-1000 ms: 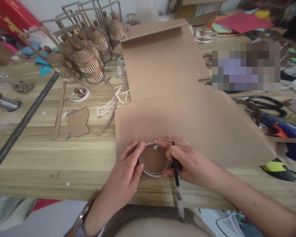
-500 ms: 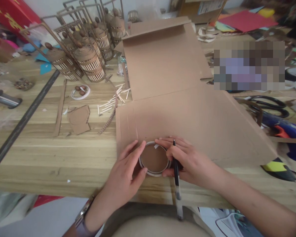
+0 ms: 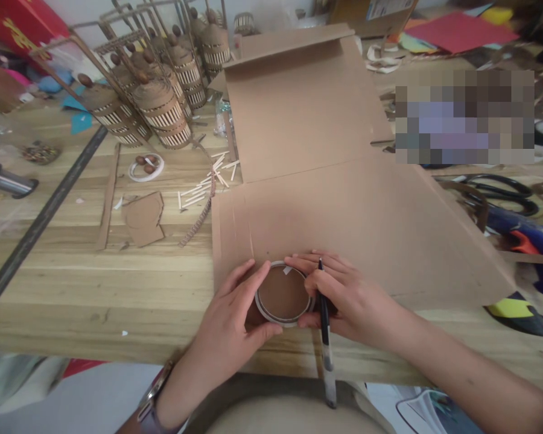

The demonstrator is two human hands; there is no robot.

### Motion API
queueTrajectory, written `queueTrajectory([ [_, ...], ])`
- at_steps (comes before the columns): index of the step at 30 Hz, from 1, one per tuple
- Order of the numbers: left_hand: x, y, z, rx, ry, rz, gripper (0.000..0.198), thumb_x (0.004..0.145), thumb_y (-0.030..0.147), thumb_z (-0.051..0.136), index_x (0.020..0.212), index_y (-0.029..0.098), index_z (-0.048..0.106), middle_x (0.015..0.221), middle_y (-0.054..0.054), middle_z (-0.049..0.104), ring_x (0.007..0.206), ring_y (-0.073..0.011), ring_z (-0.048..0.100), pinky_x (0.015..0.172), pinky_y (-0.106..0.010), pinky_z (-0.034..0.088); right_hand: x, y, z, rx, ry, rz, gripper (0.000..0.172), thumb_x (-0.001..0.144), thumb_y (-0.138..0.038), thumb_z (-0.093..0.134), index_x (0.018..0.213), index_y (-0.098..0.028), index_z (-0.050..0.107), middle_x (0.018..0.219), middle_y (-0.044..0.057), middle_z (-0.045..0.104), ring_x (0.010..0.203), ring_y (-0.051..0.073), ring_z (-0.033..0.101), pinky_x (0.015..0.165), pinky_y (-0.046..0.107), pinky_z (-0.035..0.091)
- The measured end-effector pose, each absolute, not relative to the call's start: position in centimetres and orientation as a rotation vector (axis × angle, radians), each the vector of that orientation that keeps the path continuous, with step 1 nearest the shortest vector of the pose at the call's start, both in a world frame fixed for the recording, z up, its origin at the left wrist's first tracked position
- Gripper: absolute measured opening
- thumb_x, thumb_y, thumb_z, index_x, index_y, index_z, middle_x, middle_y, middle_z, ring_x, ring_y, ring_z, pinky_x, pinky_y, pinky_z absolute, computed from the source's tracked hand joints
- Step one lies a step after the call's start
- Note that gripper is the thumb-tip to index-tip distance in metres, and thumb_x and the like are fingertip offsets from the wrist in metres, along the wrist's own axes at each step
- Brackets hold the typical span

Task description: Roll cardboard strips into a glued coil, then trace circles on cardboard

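A thin ring that looks like a roll of tape lies flat on a large sheet of cardboard, close to the table's front edge. My left hand curves around the roll's left side, its thumb at the lower rim. On the other side, my right hand touches the rim with its fingertips. A black pen is also held in that hand, between thumb and index finger, its other end pointing toward my body. Brown cardboard shows through the roll's centre, with a small white tab at its upper edge.
Several lantern-like cardboard cages stand at the back left. Thin wooden sticks, a cut cardboard scrap and a white ring with brown beads lie left of the sheet. Scissors and a blue glue gun lie right.
My left thumb has slid from the roll's lower left rim down and right along its lower edge. The right hand and pen have barely moved. The view has shifted slightly.
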State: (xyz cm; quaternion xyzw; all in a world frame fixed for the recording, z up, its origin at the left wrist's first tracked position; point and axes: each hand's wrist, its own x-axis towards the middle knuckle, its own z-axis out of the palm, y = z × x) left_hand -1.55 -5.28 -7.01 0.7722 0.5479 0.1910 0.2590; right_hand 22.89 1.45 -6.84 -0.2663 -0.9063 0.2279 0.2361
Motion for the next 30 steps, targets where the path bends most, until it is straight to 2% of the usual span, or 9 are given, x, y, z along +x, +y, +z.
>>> queueTrajectory([
  [4, -1.3, -5.2, -7.2, 2.092, 1.471, 0.562, 0.084, 0.086, 0.043, 0.074, 0.154, 0.029, 0.027, 0.149, -0.012, 0.055, 0.142, -0.0332, 0.045, 0.108, -0.054, 0.049, 22.8, 1.4, -6.8, -0.731, -2.486, 0.632, 0.026, 0.085, -0.035, 0.075, 0.091, -0.023, 0.052, 0.133, 0.018, 0.066, 0.122, 0.032, 0.064, 0.103, 0.056, 0.050],
  [10, -0.9, -5.2, -7.2, 2.118, 1.509, 0.618, 0.088, 0.085, 0.033, 0.075, 0.155, 0.032, 0.022, 0.148, -0.011, 0.055, 0.139, -0.0315, 0.048, 0.107, -0.052, 0.050, 22.8, 1.5, -6.7, -0.733, -2.494, 0.629, 0.027, 0.087, -0.033, 0.074, 0.092, -0.023, 0.049, 0.134, 0.019, 0.065, 0.122, 0.031, 0.064, 0.103, 0.056, 0.050],
  [14, -0.6, -5.2, -7.2, 2.115, 1.502, 0.643, 0.093, 0.084, 0.029, 0.076, 0.156, 0.032, 0.018, 0.147, -0.010, 0.057, 0.138, -0.0302, 0.050, 0.108, -0.051, 0.050, 23.0, 1.5, -6.8, -0.740, -2.449, 0.672, 0.030, 0.087, -0.040, 0.073, 0.097, -0.023, 0.050, 0.134, 0.018, 0.066, 0.123, 0.031, 0.063, 0.102, 0.055, 0.051],
  [18, -0.7, -5.2, -7.3, 2.137, 1.482, 0.646, 0.094, 0.085, 0.031, 0.075, 0.157, 0.031, 0.015, 0.146, -0.011, 0.058, 0.138, -0.0313, 0.049, 0.108, -0.052, 0.049, 23.1, 1.5, -6.4, -0.937, -2.262, 0.899, 0.028, 0.090, -0.045, 0.068, 0.094, -0.026, 0.048, 0.128, 0.016, 0.070, 0.117, 0.028, 0.068, 0.088, 0.042, 0.060],
  [20, -0.8, -5.2, -7.4, 2.143, 1.474, 0.638, 0.093, 0.086, 0.033, 0.075, 0.156, 0.031, 0.015, 0.146, -0.012, 0.057, 0.140, -0.0323, 0.047, 0.109, -0.054, 0.048, 23.1, 1.5, -6.0, -1.062, -2.153, 1.029, 0.024, 0.092, -0.041, 0.064, 0.091, -0.027, 0.045, 0.125, 0.014, 0.072, 0.108, 0.026, 0.072, 0.076, 0.036, 0.063],
  [22, -1.0, -5.3, -7.4, 2.142, 1.466, 0.636, 0.092, 0.087, 0.034, 0.074, 0.156, 0.031, 0.015, 0.146, -0.012, 0.057, 0.141, -0.0331, 0.046, 0.110, -0.055, 0.047, 23.0, 1.5, -5.7, -1.123, -2.091, 1.101, 0.020, 0.093, -0.035, 0.062, 0.090, -0.028, 0.044, 0.124, 0.012, 0.073, 0.105, 0.026, 0.074, 0.071, 0.035, 0.063],
  [24, -1.2, -5.3, -7.4, 2.127, 1.452, 0.629, 0.091, 0.086, 0.038, 0.075, 0.156, 0.030, 0.017, 0.147, -0.013, 0.055, 0.142, -0.0340, 0.045, 0.110, -0.055, 0.047, 22.9, 1.5, -5.6, -1.116, -2.079, 1.100, 0.015, 0.093, -0.029, 0.058, 0.090, -0.028, 0.043, 0.121, 0.012, 0.074, 0.105, 0.026, 0.074, 0.074, 0.037, 0.063],
  [27, -1.3, -5.4, -7.3, 2.087, 1.453, 0.631, 0.100, 0.078, 0.045, 0.081, 0.155, 0.030, 0.020, 0.149, -0.015, 0.053, 0.142, -0.0356, 0.044, 0.110, -0.056, 0.047, 22.7, 1.5, -5.8, -1.038, -2.122, 1.037, 0.010, 0.096, -0.021, 0.050, 0.091, -0.027, 0.044, 0.114, 0.011, 0.076, 0.112, 0.024, 0.071, 0.082, 0.038, 0.062],
  [30, -1.0, -5.5, -7.2, 2.098, 1.470, 0.662, 0.111, 0.071, 0.039, 0.088, 0.155, 0.032, 0.018, 0.149, -0.014, 0.052, 0.141, -0.0363, 0.045, 0.111, -0.057, 0.046, 22.7, 1.6, -6.1, -0.970, -2.176, 0.984, 0.010, 0.097, -0.019, 0.047, 0.092, -0.027, 0.044, 0.116, 0.011, 0.075, 0.117, 0.023, 0.069, 0.086, 0.038, 0.060],
])
